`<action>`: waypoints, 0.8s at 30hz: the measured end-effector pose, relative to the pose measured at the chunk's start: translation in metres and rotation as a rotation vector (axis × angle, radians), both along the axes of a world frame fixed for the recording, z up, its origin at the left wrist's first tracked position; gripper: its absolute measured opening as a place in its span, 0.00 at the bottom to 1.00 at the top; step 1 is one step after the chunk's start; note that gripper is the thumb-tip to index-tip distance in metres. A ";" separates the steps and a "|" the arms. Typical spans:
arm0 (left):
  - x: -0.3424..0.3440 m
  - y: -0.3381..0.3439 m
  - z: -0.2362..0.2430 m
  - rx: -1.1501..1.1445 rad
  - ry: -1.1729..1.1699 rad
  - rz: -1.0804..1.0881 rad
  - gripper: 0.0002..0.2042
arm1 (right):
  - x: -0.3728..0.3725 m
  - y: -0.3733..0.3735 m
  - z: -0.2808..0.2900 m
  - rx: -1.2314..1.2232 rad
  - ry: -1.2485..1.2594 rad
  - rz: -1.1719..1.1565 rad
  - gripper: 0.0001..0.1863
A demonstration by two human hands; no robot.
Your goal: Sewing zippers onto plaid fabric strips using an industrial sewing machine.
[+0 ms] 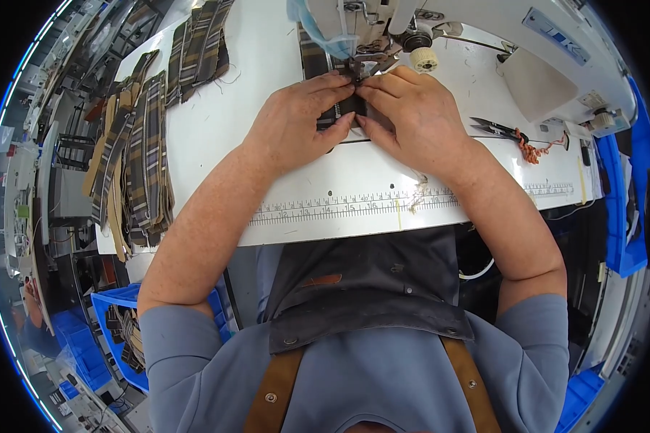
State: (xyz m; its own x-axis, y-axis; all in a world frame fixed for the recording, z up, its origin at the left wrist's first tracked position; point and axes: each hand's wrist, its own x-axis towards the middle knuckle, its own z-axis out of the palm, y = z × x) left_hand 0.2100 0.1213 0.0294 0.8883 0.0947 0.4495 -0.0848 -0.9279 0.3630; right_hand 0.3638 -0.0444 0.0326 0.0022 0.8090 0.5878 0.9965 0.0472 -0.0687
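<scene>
A dark plaid fabric strip [311, 59] with a zipper along it lies under the needle area of the sewing machine [372, 36]. My left hand [296, 112] presses on the strip from the left, fingers close to the presser foot and thumb nearer me. From the other side my right hand [415, 112] holds the same strip, its fingertips beside the foot and its thumb near the left thumb. Between the two hands a dark patch of the strip [352, 106] shows. Fingers hide much of the stitching spot, and the needle tip cannot be made out.
Stacks of plaid strips [148, 144] hang over the table's left edge, with another pile [198, 50] behind. Black thread snips [498, 130] with orange cord lie to the right. A ruler tape [354, 206] runs along the front edge. Blue bins [614, 209] stand beside the table.
</scene>
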 end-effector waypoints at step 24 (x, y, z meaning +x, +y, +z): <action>0.038 0.042 0.031 0.449 0.366 0.016 0.12 | -0.003 -0.001 0.004 -0.042 0.046 -0.008 0.17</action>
